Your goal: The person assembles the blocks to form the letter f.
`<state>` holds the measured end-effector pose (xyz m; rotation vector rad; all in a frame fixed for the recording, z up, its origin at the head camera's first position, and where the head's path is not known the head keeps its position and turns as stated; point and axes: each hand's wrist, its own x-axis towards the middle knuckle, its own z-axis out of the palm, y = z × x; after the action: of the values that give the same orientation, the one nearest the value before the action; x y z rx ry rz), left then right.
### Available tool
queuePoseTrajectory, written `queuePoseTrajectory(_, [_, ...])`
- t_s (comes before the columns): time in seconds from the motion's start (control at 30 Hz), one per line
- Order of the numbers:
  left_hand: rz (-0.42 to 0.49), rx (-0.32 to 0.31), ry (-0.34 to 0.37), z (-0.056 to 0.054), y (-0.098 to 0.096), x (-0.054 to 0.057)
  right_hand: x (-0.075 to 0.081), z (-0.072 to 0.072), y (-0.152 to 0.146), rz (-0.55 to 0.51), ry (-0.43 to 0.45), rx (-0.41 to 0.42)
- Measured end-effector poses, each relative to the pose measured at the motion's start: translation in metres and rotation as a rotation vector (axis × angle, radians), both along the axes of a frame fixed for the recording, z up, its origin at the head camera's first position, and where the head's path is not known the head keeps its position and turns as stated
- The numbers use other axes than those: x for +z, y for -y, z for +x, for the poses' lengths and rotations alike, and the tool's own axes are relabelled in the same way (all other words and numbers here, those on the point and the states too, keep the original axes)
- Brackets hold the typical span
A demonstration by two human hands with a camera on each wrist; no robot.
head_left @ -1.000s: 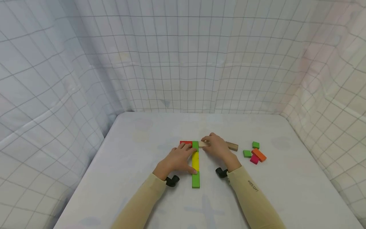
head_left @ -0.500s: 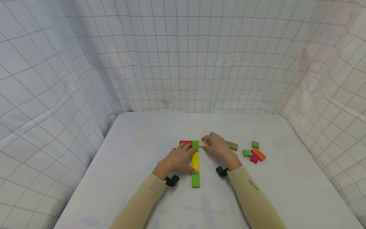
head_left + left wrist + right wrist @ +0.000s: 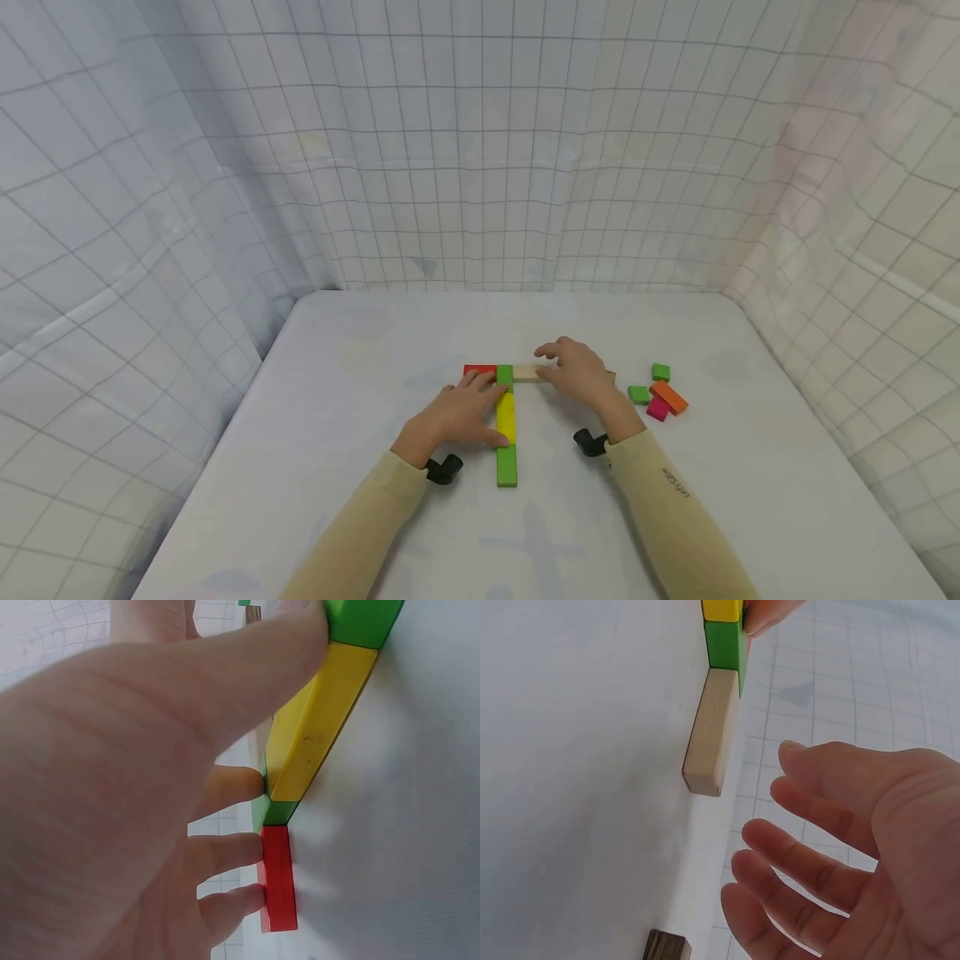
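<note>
Wooden blocks form a T on the table. A yellow block point(image 3: 506, 418) lies in its stem between a near green block point(image 3: 507, 468) and a far green one point(image 3: 505, 375). To the far green block's left is a red block point(image 3: 280, 877); a pale wooden block point(image 3: 710, 733) adjoins it on the right. My left hand point(image 3: 457, 415) rests on the T with fingers spread: two fingertips touch the red block, and the thumb lies by the near yellow-green joint. My right hand point(image 3: 583, 375) hovers apart from the pale block, fingers loosely bent, holding nothing.
A brown wooden block point(image 3: 667, 946) lies right of the pale one, mostly hidden by my right hand in the head view. Farther right are an orange block point(image 3: 668, 397), a magenta block point(image 3: 657, 408) and two small green blocks point(image 3: 639, 395). Gridded white cloth point(image 3: 450, 167) surrounds the table.
My right hand has let go of the pale block and lifted off it to the right. The left hand stays on the T. The head view has shifted slightly.
</note>
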<state>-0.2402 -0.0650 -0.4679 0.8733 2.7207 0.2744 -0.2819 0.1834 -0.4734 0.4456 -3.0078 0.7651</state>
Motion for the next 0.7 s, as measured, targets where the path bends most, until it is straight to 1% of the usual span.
queuePoseTrajectory(0.23, [0.035,0.017,0.043,0.001,0.001,0.001,0.000,0.005,-0.024,-0.005,-0.066,-0.048])
queuePoseTrajectory(0.3, [0.036,0.013,0.043,0.001,0.002,0.001,0.000,0.007,-0.030,-0.011,-0.074,-0.061])
queuePoseTrajectory(0.5, [0.022,0.002,0.060,0.003,0.003,0.000,-0.003,0.009,-0.048,-0.009,-0.040,-0.099])
queuePoseTrajectory(0.7, [0.027,0.004,0.079,0.005,0.004,0.000,-0.006,0.011,-0.062,-0.001,-0.011,-0.111])
